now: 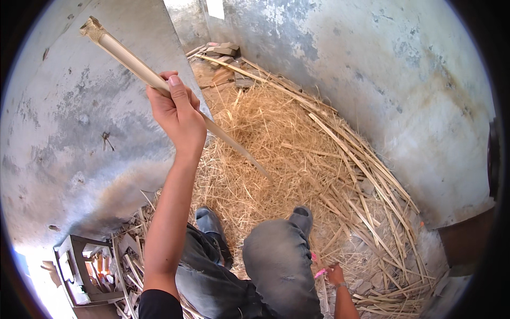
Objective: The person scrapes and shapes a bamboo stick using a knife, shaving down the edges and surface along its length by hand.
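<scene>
My left hand (176, 109), raised at the upper left, is closed round a long, pale split bamboo strip (127, 57). The thumb lies along the strip. A rough, knobby node caps its upper end, and the thin lower end slants down to the right above the shavings. Low on the right, beside my knee, is my right hand (334, 273), with a band at the wrist. Its fingers are bent at a bright pink piece (320, 274); a second pink bit shows just above. What exactly these fingers grip is too small to make out.
Curly bamboo shavings (265, 122) cover the floor around my slippered feet. Long bamboo strips (366, 154) lie along the right wall. Bricks (223, 49) are piled in the far corner. A dark frame (85, 271) stands lower left, beside scraps. Weathered walls (79, 106) close in both sides.
</scene>
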Available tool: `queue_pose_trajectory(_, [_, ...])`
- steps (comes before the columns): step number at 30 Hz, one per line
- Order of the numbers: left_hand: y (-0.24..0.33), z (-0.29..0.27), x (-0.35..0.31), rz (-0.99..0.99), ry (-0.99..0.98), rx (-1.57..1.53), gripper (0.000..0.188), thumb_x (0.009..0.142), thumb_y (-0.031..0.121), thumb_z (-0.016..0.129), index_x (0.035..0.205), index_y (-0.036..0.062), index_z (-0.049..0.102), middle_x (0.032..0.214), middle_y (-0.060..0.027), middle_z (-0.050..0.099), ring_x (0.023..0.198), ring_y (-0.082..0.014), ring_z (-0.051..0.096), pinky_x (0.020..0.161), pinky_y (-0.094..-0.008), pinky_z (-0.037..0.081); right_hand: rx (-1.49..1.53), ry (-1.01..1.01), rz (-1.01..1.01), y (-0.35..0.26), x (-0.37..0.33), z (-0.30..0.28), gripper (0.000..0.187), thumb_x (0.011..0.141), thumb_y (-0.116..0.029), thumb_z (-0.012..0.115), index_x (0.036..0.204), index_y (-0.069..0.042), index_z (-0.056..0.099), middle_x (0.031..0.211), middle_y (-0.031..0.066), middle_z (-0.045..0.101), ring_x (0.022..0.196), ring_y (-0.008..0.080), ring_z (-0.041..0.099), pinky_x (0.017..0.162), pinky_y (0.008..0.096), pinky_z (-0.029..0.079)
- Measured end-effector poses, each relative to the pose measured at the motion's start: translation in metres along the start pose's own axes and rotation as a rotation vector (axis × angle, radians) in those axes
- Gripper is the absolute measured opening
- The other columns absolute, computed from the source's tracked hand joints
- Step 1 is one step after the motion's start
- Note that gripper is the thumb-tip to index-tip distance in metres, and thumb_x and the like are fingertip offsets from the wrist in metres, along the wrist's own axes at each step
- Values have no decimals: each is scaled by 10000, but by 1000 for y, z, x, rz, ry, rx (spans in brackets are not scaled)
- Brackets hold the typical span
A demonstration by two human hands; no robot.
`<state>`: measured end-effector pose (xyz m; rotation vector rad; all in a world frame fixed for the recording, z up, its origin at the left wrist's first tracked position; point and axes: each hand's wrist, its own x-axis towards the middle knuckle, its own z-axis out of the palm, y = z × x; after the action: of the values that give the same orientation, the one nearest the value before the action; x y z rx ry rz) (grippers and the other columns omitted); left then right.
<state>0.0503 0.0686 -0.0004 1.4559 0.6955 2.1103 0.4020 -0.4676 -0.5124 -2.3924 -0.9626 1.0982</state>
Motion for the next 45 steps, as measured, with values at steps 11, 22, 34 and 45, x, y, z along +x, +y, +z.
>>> queue_pose_trajectory(11, [3,-16,-2,-18,9,-10,176,1111,245,503,1131,72,484,627,32,417,492,-51,353,464,-241,316,1031,534,-149,-116,29,-157,278,1057,-336,592,1155,-87,519,843,40,670,646,105,607,558,255,490])
queue_pose_trajectory(22, [58,-23,23,-53,-7,-67,178,1105,253,521,1100,80,557,628,47,414,514,-45,361,462,-240,310,934,25,-557,-536,-55,-319,519,1043,-259,489,1541,-133,419,693,-40,449,486,54,383,408,218,309])
queue_pose_trajectory(34, [20,3,-7,-49,-52,-2,175,1097,235,533,1104,61,547,677,49,454,550,-25,385,489,-214,314,348,-217,-604,-597,-28,-141,467,1083,-215,504,1526,-71,473,707,-10,509,585,100,492,559,265,460])
queue_pose_trajectory(45, [17,19,-9,5,-51,-47,169,1097,225,533,1104,58,555,653,63,433,528,-13,346,475,-214,278,472,427,-954,-558,-5,-10,580,1034,-70,512,1598,-112,380,776,161,649,567,180,540,559,391,453])
